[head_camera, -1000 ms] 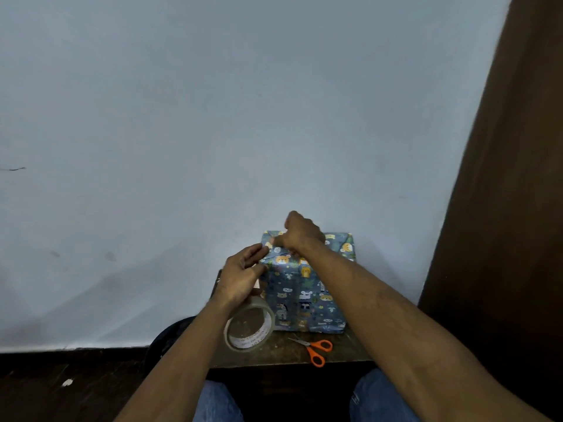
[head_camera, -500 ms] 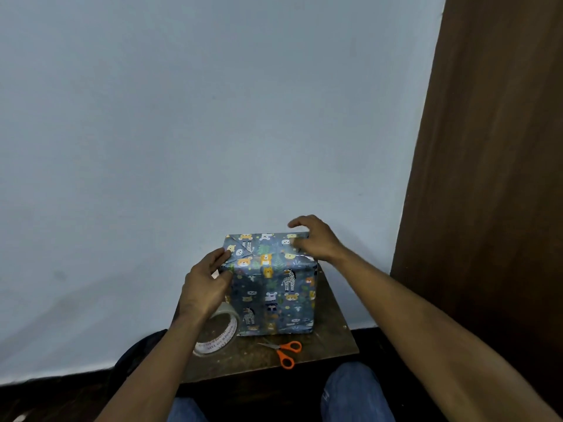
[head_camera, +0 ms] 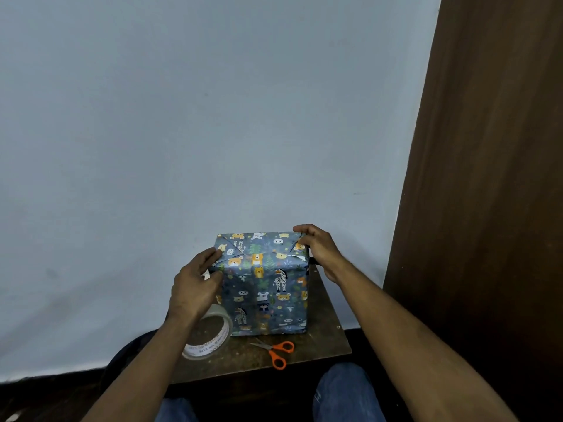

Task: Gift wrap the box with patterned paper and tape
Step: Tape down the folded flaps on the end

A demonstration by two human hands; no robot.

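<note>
The box [head_camera: 265, 287], wrapped in blue paper printed with cartoon animals, stands on a small brown table [head_camera: 329, 339]. My left hand [head_camera: 195, 284] lies against its upper left edge, fingers fairly straight on the paper. My right hand [head_camera: 316, 248] grips the top right corner, fingers curled over the far edge and thumb on the folded flap. A roll of clear tape [head_camera: 210, 336] leans at the box's lower left, partly behind my left wrist.
Orange-handled scissors [head_camera: 277, 351] lie on the table in front of the box. A pale wall rises behind, and a brown wooden panel [head_camera: 487, 178] stands at the right. My knees in blue jeans [head_camera: 344, 391] sit below the table edge.
My right hand moved from the top left part of the box across to its top right corner. The camera swung, so the box now sits more central. My left hand stayed at the left edge.
</note>
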